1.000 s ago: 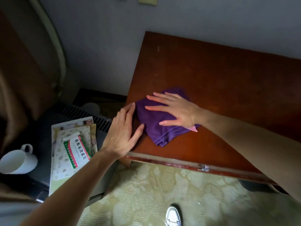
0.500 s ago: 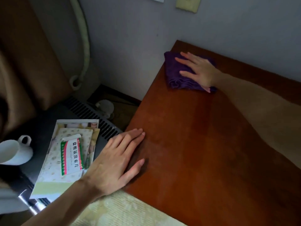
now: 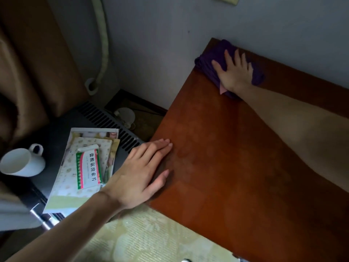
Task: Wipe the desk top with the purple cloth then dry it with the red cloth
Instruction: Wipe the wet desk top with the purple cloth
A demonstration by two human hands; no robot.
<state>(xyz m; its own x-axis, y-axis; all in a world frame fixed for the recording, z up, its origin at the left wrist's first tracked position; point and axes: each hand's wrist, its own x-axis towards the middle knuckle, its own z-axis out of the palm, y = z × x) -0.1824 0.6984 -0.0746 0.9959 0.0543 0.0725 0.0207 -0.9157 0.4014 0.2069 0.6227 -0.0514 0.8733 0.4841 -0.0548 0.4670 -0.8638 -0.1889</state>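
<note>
Right hand: the right hand [image 3: 234, 72] lies flat, fingers straight and spread, pressing the purple cloth [image 3: 209, 62] onto the desk [image 3: 226, 167] at its far left corner, against the wall [image 3: 160, 44].
Left hand: the left hand [image 3: 140, 173] rests flat with fingers straight and together on the desk's left edge, holding nothing; it looks like a brace for the reach.
Purple cloth: bunched under the palm, its left folds right at the desk's edge; a small pink tag [image 3: 222, 89] sticks out near the wrist.
Desk surface: faint dull patches show between the two hands, possibly damp streaks, though the dim light makes that uncertain.
Step in hand: the wet wipe, judged to be working the far corner.
Done: I judge only part of the first pass; the left strip of the desk looks covered.
Left: the rest of the wiping, then all of the drying.
Red cloth: not in view, so where it waits cannot be told.
Cut off: the desk runs out of frame right and below, and the right forearm covers a wide band of it, so how much has been wiped there is unknown.
Beside the desk: a low dark unit [image 3: 56, 133] carries papers [image 3: 90, 148], a medicine box [image 3: 88, 170] and a white cup [image 3: 20, 162].
Hard to read: a pale round object [image 3: 125, 115] on the floor in the gap is too dim to name.
</note>
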